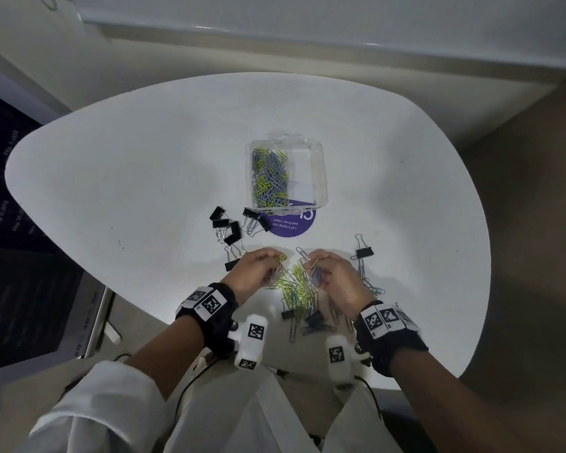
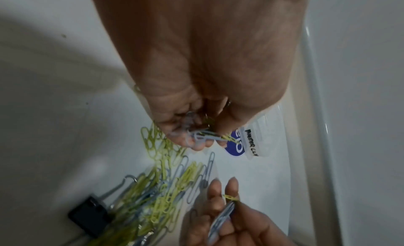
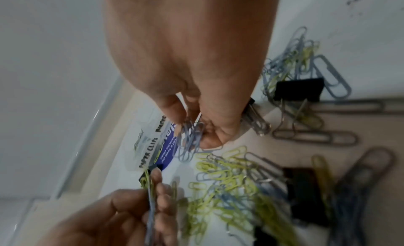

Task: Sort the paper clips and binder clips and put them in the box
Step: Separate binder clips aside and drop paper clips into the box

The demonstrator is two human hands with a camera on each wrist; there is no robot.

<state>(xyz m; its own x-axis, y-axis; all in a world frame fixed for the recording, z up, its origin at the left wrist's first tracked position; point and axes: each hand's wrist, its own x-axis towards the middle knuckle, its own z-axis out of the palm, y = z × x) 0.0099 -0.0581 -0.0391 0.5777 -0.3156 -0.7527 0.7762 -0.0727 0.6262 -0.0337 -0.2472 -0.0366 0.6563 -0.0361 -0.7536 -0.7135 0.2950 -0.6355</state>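
Observation:
A clear plastic box [image 1: 311, 178] stands mid-table, its left compartment full of yellow and blue paper clips [image 1: 270, 178]. A loose pile of paper clips [image 1: 296, 287] lies between my hands near the front edge. My left hand [image 1: 275, 261] pinches a small bunch of blue and yellow paper clips [image 2: 203, 137]. My right hand [image 1: 312, 264] grips a bunch of mostly blue paper clips [image 3: 189, 139]. Several black binder clips [image 1: 229, 225] lie left of the box, one more binder clip [image 1: 364, 253] sits to the right, and others are mixed into the pile [image 3: 298, 89].
The round white table [image 1: 128, 178] has a purple sticker [image 1: 291, 225] under the box's near edge. Large grey paper clips [image 3: 314, 137] lie at the pile's right side. A wall ledge [image 1: 340, 37] runs beyond the table, and a dark panel [image 1: 10, 256] stands to the left.

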